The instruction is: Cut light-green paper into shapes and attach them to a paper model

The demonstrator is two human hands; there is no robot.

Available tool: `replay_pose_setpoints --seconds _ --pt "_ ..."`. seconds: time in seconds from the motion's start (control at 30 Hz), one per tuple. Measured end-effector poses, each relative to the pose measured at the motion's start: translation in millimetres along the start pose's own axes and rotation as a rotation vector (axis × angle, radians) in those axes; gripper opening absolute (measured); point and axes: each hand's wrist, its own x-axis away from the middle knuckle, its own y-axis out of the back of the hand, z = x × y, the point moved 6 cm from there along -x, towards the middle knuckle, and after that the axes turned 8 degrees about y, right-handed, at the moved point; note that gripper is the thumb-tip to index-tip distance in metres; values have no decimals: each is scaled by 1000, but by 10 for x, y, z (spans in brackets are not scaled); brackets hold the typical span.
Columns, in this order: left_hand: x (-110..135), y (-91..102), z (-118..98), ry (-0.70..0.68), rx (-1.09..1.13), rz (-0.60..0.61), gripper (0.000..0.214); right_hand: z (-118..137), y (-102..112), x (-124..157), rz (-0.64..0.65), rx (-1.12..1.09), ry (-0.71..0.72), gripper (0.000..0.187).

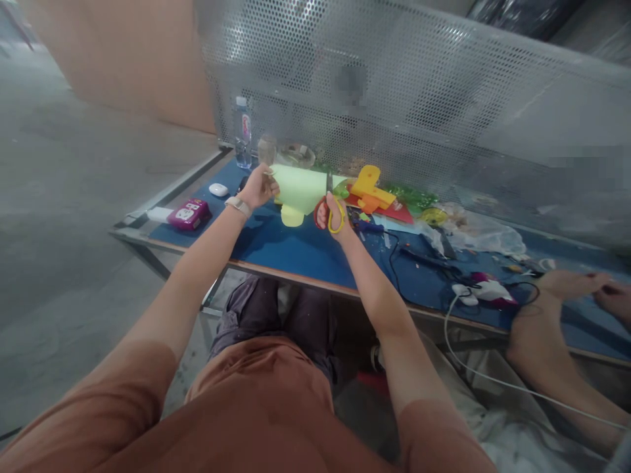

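Note:
A pale green sheet, curved and possibly paper, is held up above the blue tabletop. My left hand pinches its left end. My right hand is closed around the handles of a pair of scissors with red and yellow grips. Their dark blades point upward across the right part of the sheet; whether they cut into it I cannot tell. Below the sheet shows a yellow rounded piece. Just right of my right hand lies a yellow and orange cut-out shape.
At the table's left are a water bottle, a white mouse-shaped object and a purple packet. Clear plastic wrap, dark cables and a white plug lie to the right. A co-worker's arm rests at the right edge. Perforated metal panel stands behind.

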Motion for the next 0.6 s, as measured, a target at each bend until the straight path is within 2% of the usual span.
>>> replay_pose_setpoints --seconds 0.1,0.3,0.43,0.6 --pt "8 2 87 71 46 -115 48 -19 58 -26 -41 -44 7 92" --pt "134 24 89 70 -56 -320 31 -48 50 -50 -37 -109 52 94" --pt "172 54 49 17 -194 -372 22 -60 5 -44 -16 -97 43 94" --pt "96 119 68 -84 -417 -392 17 -42 -48 -20 28 -94 45 94"
